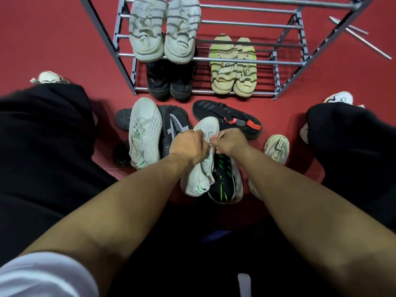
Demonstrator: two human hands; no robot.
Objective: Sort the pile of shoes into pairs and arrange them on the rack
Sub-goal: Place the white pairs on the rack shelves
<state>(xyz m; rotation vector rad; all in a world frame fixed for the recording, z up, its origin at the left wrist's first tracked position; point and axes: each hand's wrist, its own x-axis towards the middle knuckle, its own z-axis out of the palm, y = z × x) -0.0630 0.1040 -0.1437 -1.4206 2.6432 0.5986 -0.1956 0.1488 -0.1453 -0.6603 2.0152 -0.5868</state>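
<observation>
Both hands (209,144) pinching white sneaker (203,163) laces, loose shoes (227,122) crowding around, rack (214,58) beyond

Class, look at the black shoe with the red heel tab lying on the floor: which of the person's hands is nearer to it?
Right. The right hand pinches a lace just beside the black shoe with the red heel tab; the left hand is farther off, across the white sneaker.
</observation>
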